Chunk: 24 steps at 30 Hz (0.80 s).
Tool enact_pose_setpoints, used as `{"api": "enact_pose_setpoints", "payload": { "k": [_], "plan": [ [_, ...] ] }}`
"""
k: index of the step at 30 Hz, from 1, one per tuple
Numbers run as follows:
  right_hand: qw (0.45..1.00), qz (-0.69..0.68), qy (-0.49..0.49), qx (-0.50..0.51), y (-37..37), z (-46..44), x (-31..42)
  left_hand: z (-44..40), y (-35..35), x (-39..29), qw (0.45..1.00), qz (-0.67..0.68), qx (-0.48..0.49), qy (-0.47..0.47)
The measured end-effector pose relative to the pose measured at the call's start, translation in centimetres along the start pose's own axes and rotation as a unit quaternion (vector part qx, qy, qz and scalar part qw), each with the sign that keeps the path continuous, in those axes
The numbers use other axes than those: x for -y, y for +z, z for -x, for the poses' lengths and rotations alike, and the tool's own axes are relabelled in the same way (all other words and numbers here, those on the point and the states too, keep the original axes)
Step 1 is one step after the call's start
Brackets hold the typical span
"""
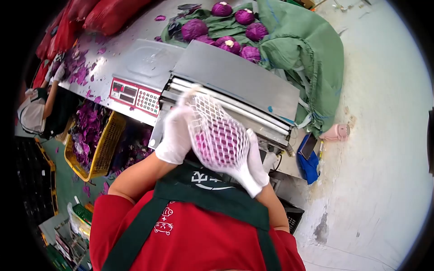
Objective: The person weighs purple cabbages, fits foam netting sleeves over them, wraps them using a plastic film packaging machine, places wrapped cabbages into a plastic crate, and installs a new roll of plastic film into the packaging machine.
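A purple cabbage (222, 142) sits inside a white foam net sleeve (209, 110), held in front of the apron. My left hand (176, 131), in a white glove, is closed on the net's left side near its upper end. My right hand (256, 160), also gloved, grips the right side, where the net narrows to a bunched white tail. Just beyond the net lies a metal wrapping machine (239, 77) with rollers along its near edge. A scale with a red keypad panel (134, 95) stands to its left.
Several purple cabbages (194, 30) lie on a green cloth sack (316, 49) at the back. Red sacks (110, 16) are at the upper left. A yellow crate (101, 147) holds purple leaves. A co-worker (38, 108) is at the far left. A pink bottle (337, 132) lies right.
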State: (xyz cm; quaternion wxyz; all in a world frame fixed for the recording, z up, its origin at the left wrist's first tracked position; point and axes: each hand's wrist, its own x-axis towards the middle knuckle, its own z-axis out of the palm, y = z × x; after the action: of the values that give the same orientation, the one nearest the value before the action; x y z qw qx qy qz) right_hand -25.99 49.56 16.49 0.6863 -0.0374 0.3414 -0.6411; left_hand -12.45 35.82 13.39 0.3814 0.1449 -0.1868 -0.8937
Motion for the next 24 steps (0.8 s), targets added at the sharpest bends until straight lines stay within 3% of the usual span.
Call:
{"api": "enact_pose_setpoints", "payload": {
  "k": [1, 2, 4, 6, 8, 9, 12, 14, 16, 18, 19, 20, 22, 24],
  "plan": [
    [1.000, -0.022, -0.018, 0.013, -0.3, -0.3, 1.3, -0.5, 0.7, 0.1, 0.997, 0.002, 0.006, 0.079],
    [0.998, -0.045, -0.037, 0.027, -0.4, -0.8, 2.5, -0.9, 0.1, -0.3, 0.981, -0.078, -0.046, 0.174],
    [0.993, -0.017, -0.110, 0.038, -0.6, -3.1, 4.7, -2.7, 1.9, -0.4, 0.951, -0.251, -0.035, 0.176],
    [0.979, 0.082, -0.171, 0.073, -1.6, -7.3, 7.0, -5.0, 5.8, 0.6, 0.917, -0.381, 0.032, 0.114],
    [0.957, 0.174, -0.231, -0.034, -5.3, -13.1, 7.8, -10.3, 4.8, 3.2, 0.923, -0.368, 0.036, 0.106],
    [0.934, 0.224, -0.259, -0.102, -5.0, -13.9, 8.5, -13.2, 4.0, 3.4, 0.944, -0.324, 0.022, 0.059],
    [0.918, 0.280, -0.230, -0.164, -8.5, -17.6, 10.3, -18.4, 1.7, 5.1, 0.952, -0.306, -0.007, -0.024],
    [0.881, 0.361, -0.195, -0.236, -9.0, -17.3, 11.3, -19.7, 0.6, 6.2, 0.932, -0.357, 0.024, -0.052],
    [0.823, 0.448, -0.250, -0.244, -10.4, -17.0, 12.1, -19.9, 0.2, 5.7, 0.893, -0.434, 0.111, -0.050],
    [0.834, 0.346, -0.375, -0.208, -10.6, -17.8, 11.6, -20.9, 0.1, 5.0, 0.857, -0.494, 0.119, -0.086],
    [0.926, 0.241, -0.263, -0.122, -10.0, -16.6, 12.0, -21.9, -0.7, 5.3, 0.891, -0.414, 0.140, -0.120],
    [0.937, 0.214, -0.241, -0.134, -10.4, -17.1, 11.4, -22.7, -1.4, 5.9, 0.895, -0.398, 0.123, -0.160],
    [0.885, 0.282, -0.292, -0.225, -9.7, -16.7, 10.0, -23.0, -1.4, 6.0, 0.885, -0.399, 0.132, -0.201],
    [0.868, 0.318, -0.322, -0.204, -9.8, -16.2, 10.0, -23.6, -2.0, 5.7, 0.870, -0.430, 0.190, -0.147]
  ]
}}
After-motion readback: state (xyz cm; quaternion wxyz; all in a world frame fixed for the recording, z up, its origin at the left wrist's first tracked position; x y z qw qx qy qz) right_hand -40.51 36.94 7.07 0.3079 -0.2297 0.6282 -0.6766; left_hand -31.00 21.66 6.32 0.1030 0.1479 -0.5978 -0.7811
